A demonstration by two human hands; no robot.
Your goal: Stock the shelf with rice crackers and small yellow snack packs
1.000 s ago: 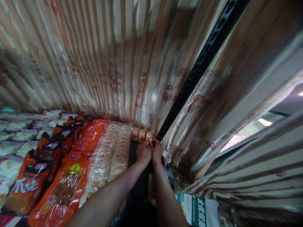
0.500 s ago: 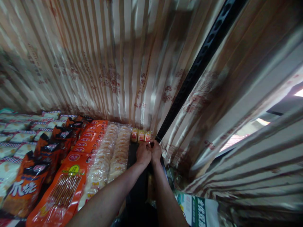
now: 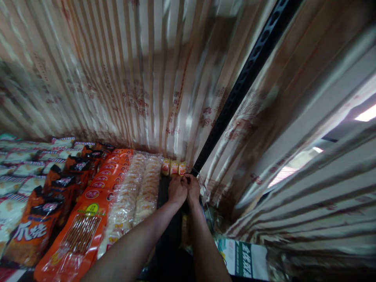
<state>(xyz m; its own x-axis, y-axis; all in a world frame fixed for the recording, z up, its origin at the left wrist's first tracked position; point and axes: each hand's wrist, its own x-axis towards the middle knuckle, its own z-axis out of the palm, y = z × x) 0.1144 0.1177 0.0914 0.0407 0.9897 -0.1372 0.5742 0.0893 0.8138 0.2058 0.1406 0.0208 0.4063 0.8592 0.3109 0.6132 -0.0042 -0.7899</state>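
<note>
My left hand (image 3: 177, 188) and my right hand (image 3: 192, 188) are side by side at the back right corner of a dark shelf (image 3: 170, 239), fingers curled downward. Just beyond their fingertips stands a short row of small yellow and orange packets (image 3: 174, 167) against the striped curtain. Both hands look closed, knuckles up; what lies under the fingers is hidden. Left of my left hand lie clear packs of pale round biscuits (image 3: 145, 192).
Orange snack bags (image 3: 79, 235) and dark orange bags (image 3: 44, 219) fill the shelf's left part, with white packs (image 3: 17, 168) farther left. A black perforated upright (image 3: 243, 82) rises at the corner. Striped curtain (image 3: 132, 70) hangs behind. A green-and-white carton (image 3: 243, 258) sits lower right.
The view has drifted slightly; my hands have stayed together at the small packets, shifting a little up and left in the picture.
</note>
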